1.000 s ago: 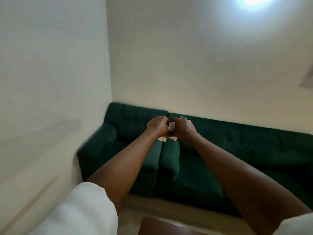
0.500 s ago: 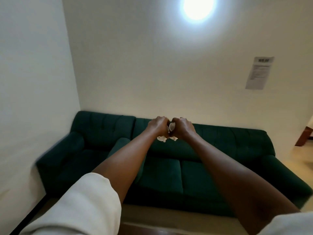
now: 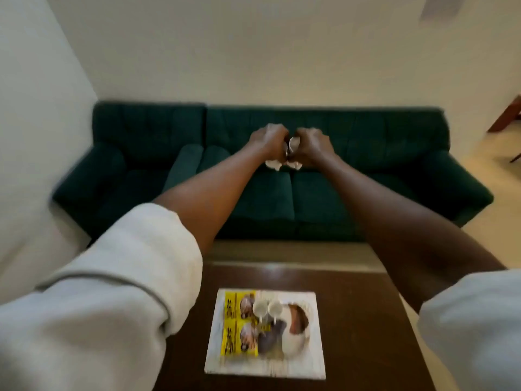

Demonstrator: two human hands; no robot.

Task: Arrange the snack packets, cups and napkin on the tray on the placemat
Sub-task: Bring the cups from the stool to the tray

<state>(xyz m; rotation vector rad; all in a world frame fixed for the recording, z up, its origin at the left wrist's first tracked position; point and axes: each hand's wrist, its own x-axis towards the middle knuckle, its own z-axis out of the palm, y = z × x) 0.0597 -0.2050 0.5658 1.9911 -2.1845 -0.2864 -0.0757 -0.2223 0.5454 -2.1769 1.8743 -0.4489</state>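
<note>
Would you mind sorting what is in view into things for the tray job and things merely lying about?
For the job:
yellow snack packets
two white cups
white placemat
white crumpled napkin, clasped in left hand and right hand

Merely about:
dark green sofa
dark wooden table

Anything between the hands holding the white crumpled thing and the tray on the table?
Nothing visible blocks the way. Both hands, left hand and right hand, grip a white crumpled item, probably the napkin, out over the green sofa. The tray area on the dark table is nearer, below the forearms; the view is blurred.
</note>
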